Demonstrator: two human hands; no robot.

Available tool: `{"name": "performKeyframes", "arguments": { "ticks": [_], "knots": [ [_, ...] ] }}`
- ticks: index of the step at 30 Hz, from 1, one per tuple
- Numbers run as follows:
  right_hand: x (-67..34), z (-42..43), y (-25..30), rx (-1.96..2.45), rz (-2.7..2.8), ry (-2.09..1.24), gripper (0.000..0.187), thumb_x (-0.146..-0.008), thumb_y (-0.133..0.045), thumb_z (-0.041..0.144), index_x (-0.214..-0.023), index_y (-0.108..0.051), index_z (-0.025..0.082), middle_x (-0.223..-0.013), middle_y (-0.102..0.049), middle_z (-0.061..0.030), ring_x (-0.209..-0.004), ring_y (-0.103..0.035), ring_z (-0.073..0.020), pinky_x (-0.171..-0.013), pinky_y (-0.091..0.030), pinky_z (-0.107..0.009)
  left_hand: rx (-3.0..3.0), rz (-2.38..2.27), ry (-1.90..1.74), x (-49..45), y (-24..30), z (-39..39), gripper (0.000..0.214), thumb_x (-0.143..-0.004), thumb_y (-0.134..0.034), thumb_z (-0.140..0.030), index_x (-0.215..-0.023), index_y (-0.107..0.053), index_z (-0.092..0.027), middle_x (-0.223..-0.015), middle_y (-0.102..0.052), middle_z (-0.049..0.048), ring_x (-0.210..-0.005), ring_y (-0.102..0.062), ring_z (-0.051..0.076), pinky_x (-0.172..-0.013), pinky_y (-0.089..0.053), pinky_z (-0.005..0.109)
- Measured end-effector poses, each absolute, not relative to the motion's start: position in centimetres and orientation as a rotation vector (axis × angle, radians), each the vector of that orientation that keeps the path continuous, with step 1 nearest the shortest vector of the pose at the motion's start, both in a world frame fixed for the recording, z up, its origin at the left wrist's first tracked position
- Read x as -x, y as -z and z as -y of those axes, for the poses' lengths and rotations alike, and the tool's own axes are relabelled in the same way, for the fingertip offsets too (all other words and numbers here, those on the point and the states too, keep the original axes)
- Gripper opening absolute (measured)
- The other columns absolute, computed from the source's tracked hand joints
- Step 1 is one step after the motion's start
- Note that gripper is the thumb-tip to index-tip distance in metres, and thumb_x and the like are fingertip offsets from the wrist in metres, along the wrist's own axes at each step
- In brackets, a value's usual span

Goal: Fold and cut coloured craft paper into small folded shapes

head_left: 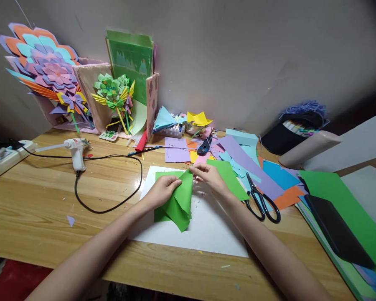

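A sheet of green paper, bent over on itself, is held up between my two hands above a white sheet. My left hand pinches its left side, thumb on top. At the upper right corner, the fingertips of my right hand are closed on the same paper. Beneath it lies another flat green piece. Just right of my right hand is a green strip, and beyond that rest black-handled scissors with their blades nearly together.
A white glue gun with a looping black cord stands on the left. Coloured paper scraps, a utility knife and a pen lie behind the white sheet. Paper flowers lean at the back left. A black phone-like slab lies on green sheets at right.
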State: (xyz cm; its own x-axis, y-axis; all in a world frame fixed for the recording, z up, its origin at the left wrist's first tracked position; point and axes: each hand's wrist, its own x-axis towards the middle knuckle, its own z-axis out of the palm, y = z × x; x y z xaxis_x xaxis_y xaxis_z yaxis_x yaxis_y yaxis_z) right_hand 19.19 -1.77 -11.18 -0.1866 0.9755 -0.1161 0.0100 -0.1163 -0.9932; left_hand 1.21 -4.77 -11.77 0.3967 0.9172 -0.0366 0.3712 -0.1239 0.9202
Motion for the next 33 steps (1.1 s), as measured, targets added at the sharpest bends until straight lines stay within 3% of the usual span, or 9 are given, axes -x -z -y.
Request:
{"name": "performKeyframes", "arguments": {
  "ticks": [4, 11, 14, 18, 22, 27, 33],
  "knots": [
    [-19.4, 1.7, 11.0, 1.186, 1.294, -1.544, 0.032, -0.063, -0.067, 0.044, -0.076, -0.067, 0.015, -0.070, -0.059, -0.0021, -0.056, -0.050, -0.0084, -0.048, -0.039, -0.020, -1.707, -1.148, -0.678, -1.2, 11.8, 4.8, 0.033, -0.080, -0.038, -0.040, -0.057, -0.040, -0.017, -0.054, -0.035, -0.0046, -0.053, -0.034, 0.010, -0.050, -0.027, 0.021],
    [-19.0, 1.9, 11.3, 1.206, 1.345, -1.311, 0.031, -0.066, -0.064, 0.044, -0.070, -0.063, 0.013, -0.056, -0.055, 0.0010, -0.048, -0.048, -0.0082, -0.047, -0.041, -0.021, -1.693, -1.143, -0.704, -1.3, 11.9, 4.8, 0.033, -0.080, -0.039, -0.040, -0.057, -0.040, -0.017, -0.054, -0.034, -0.0046, -0.053, -0.034, 0.010, -0.049, -0.026, 0.021],
    [-19.1, 2.2, 10.7, 1.163, 1.501, -1.425, 0.031, -0.064, -0.066, 0.042, -0.077, -0.061, 0.015, -0.060, -0.058, 0.0015, -0.050, -0.052, -0.0089, -0.049, -0.043, -0.021, -1.687, -1.137, -0.712, -1.3, 11.8, 4.8, 0.033, -0.080, -0.040, -0.040, -0.058, -0.043, -0.017, -0.053, -0.035, -0.0042, -0.053, -0.035, 0.010, -0.048, -0.027, 0.020],
    [-19.4, 2.4, 10.2, 1.246, 1.649, -1.481, 0.032, -0.059, -0.071, 0.042, -0.060, -0.054, 0.014, -0.047, -0.054, 0.0029, -0.043, -0.051, -0.0086, -0.042, -0.039, -0.019, -1.706, -1.112, -0.673, -1.2, 11.9, 4.8, 0.033, -0.079, -0.041, -0.040, -0.057, -0.045, -0.016, -0.052, -0.036, -0.0041, -0.052, -0.034, 0.010, -0.047, -0.026, 0.020],
    [-19.2, 2.1, 10.6, 1.300, 1.614, -1.473, 0.043, -0.069, -0.057, 0.053, -0.051, -0.050, 0.015, -0.041, -0.054, 0.0003, -0.034, -0.049, -0.0088, -0.038, -0.039, -0.020, -1.692, -1.126, -0.652, -1.4, 11.9, 4.8, 0.033, -0.077, -0.042, -0.040, -0.054, -0.042, -0.017, -0.049, -0.033, -0.0051, -0.049, -0.031, 0.009, -0.047, -0.025, 0.021],
    [-18.8, 2.0, 11.1, 1.249, 1.537, -1.428, 0.048, -0.074, -0.046, 0.059, -0.055, -0.048, 0.016, -0.040, -0.052, 0.0016, -0.033, -0.050, -0.0091, -0.037, -0.041, -0.020, -1.631, -1.120, -0.620, -1.4, 11.7, 4.7, 0.032, -0.076, -0.043, -0.041, -0.054, -0.039, -0.017, -0.049, -0.031, -0.0056, -0.047, -0.028, 0.008, -0.045, -0.023, 0.021],
    [-19.0, 2.4, 10.3, 1.291, 1.682, -1.568, 0.036, -0.064, -0.064, 0.049, -0.063, -0.051, 0.015, -0.050, -0.058, 0.0016, -0.045, -0.056, -0.0102, -0.043, -0.042, -0.019, -1.706, -1.187, -0.716, -1.2, 12.0, 4.4, 0.033, -0.077, -0.043, -0.039, -0.052, -0.040, -0.017, -0.050, -0.034, -0.0047, -0.048, -0.031, 0.009, -0.045, -0.023, 0.020]
  ]
}}
